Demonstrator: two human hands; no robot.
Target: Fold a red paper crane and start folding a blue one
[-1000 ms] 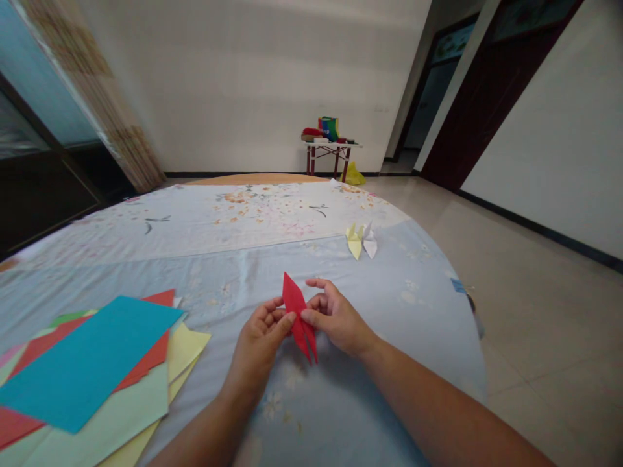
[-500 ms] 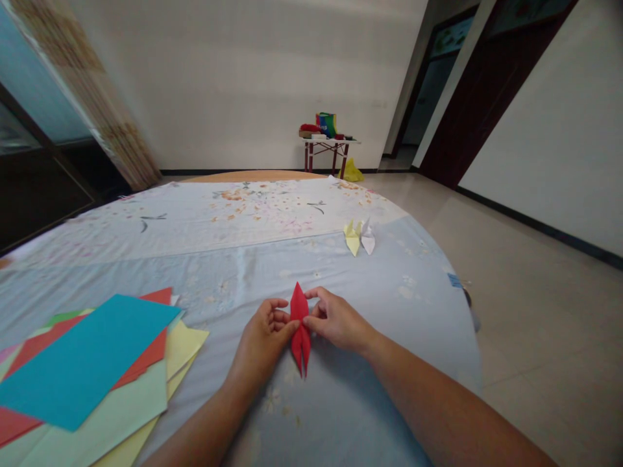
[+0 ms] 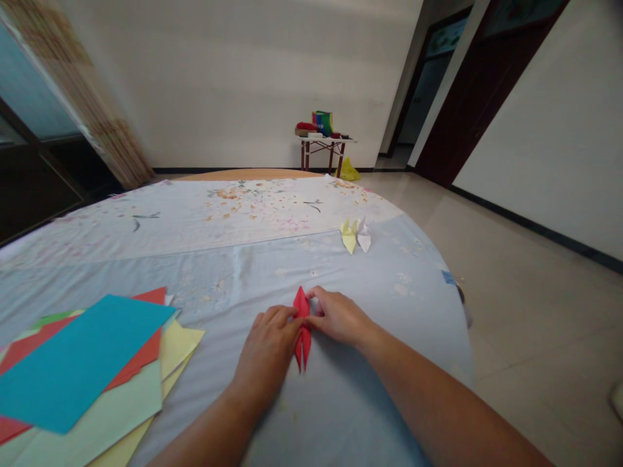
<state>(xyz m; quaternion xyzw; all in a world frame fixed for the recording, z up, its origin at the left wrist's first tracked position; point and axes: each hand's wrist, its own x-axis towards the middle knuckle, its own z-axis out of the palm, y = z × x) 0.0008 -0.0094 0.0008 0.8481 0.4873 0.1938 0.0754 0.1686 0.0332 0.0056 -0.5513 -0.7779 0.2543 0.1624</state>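
Observation:
A folded red paper piece [image 3: 302, 305], long and narrow, points away from me at its top and splits into two thin tips toward me. My left hand [image 3: 273, 340] is closed on its left edge, fingers bent over the middle. On the opposite edge, my right hand [image 3: 338, 316] pinches the paper between thumb and fingers. Part of the middle is covered by my fingertips. Beyond my hands stand two small folded paper figures, a yellow one [image 3: 349, 237] and a white one [image 3: 363, 236], side by side.
A fanned stack of coloured paper, with a blue sheet [image 3: 82, 363] on top, lies at the left. The round table's cloth [image 3: 233, 272] is pale blue and floral. A small side table [image 3: 325, 140] stands by the far wall.
My left hand has rolled over, its back now facing up and its fingers further over the red paper. The right hand keeps its pinch. The whole view has shifted slightly.

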